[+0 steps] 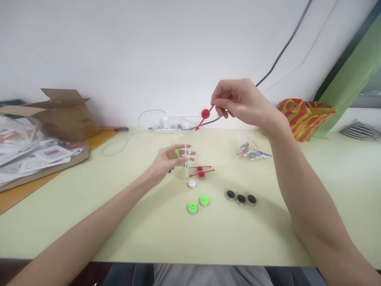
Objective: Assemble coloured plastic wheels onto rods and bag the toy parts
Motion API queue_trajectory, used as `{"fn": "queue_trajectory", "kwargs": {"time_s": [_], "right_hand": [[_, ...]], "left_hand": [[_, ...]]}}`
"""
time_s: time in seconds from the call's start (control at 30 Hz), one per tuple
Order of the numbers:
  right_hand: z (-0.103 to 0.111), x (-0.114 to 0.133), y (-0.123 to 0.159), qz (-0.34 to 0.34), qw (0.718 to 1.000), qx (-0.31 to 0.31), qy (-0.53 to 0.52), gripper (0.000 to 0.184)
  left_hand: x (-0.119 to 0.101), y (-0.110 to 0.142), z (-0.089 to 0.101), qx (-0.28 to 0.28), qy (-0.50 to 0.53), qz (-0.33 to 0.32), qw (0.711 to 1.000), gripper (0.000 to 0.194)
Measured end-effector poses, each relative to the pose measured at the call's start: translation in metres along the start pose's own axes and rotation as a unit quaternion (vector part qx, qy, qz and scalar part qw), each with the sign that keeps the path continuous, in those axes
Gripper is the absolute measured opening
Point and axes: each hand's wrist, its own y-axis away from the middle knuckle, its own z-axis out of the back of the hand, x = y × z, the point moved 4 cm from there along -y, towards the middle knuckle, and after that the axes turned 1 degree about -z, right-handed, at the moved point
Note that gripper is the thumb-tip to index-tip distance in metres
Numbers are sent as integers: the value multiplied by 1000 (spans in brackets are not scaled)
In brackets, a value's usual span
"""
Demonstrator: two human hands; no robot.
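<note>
My right hand [238, 103], raised above the table, pinches one end of a red spinner arrow [205, 114] that has a round hub at its middle. Lower down, my left hand [169, 161] holds white spinner arrows [187, 163] and a green one [177, 153] between thumb and fingers. Just right of that hand, two red spinners [201, 174] lie on the table, each an arrow on a round base. In front of them are a white round base [192, 184] and two bright green bases [204, 201]. Three black-topped bases [241, 199] sit further right.
A bag of mixed small coloured pieces [251, 151] lies at the back right, before a red-and-yellow striped bag [303, 119]. A power strip [168, 128] with cables runs along the wall. An open cardboard box [65, 117] and white packages [47, 155] occupy the left.
</note>
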Motion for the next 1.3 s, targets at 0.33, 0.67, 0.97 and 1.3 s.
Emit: {"fn": "queue_trajectory", "kwargs": {"time_s": [0.33, 0.67, 0.97, 1.3], "right_hand": [[-20, 2, -6, 2, 995, 97, 27, 18], [-25, 1, -7, -29, 993, 113, 13, 7], [-2, 2, 0, -11, 993, 13, 116, 11], [-14, 12, -3, -20, 997, 59, 51, 14]], "left_hand": [[0, 1, -4, 32, 2, 8, 999, 56], [-2, 3, -8, 77, 20, 23, 997, 76], [1, 2, -4, 64, 15, 24, 998, 81], [-3, 3, -8, 63, 4, 15, 998, 79]]}}
